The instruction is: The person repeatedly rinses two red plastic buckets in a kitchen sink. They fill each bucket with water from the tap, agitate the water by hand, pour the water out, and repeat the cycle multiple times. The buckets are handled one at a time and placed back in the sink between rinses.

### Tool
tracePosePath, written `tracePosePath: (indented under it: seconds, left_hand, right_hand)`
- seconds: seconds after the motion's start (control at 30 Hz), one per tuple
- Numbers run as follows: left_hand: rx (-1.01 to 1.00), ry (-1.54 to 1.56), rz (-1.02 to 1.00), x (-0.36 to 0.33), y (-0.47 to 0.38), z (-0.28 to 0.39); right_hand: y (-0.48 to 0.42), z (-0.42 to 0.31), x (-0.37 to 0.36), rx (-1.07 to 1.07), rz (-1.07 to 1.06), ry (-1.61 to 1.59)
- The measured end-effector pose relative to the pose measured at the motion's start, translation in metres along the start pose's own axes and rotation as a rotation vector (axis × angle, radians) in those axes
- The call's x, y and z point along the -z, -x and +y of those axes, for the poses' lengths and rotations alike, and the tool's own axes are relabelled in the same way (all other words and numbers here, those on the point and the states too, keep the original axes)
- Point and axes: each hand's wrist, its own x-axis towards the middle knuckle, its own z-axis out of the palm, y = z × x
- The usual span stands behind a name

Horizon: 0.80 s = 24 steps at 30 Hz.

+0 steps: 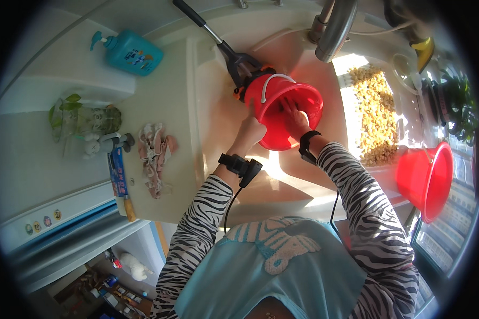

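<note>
A red plastic bucket [277, 111] with a white handle lies tilted in the basin of a sink [219, 131], its mouth towards me. My left hand [249, 131] grips the left side of its rim, some fingers hidden from view. Inside the bucket is my right hand [296, 117], its fingers against the inner wall; whether it holds anything there cannot be told. Behind the bucket, a mop head with a black frame and orange parts [245, 79] rests in the basin, its handle running up to the left. A metal faucet [333, 36] hangs over the basin's far side.
To the right are a tray of light-brown pieces [375, 115] and a second red bucket [425, 179]. On the left stand a teal pump bottle [133, 52], a crumpled pink cloth [155, 155], a blue box [117, 171] and a glass vase with a plant [99, 119].
</note>
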Motion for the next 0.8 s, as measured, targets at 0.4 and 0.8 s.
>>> tracePosePath:
  seconds: [0.4,0.8]
  left_hand:
    - [0.064,0.118,-0.01,-0.004,-0.008,-0.009]
    - [-0.045,0.192,0.007,-0.003,-0.019,-0.023]
  right_hand:
    - [0.06,-0.013,0.058,0.168,-0.019,0.008]
    - [0.099,-0.02,0.072,0.174,-0.081,0.403]
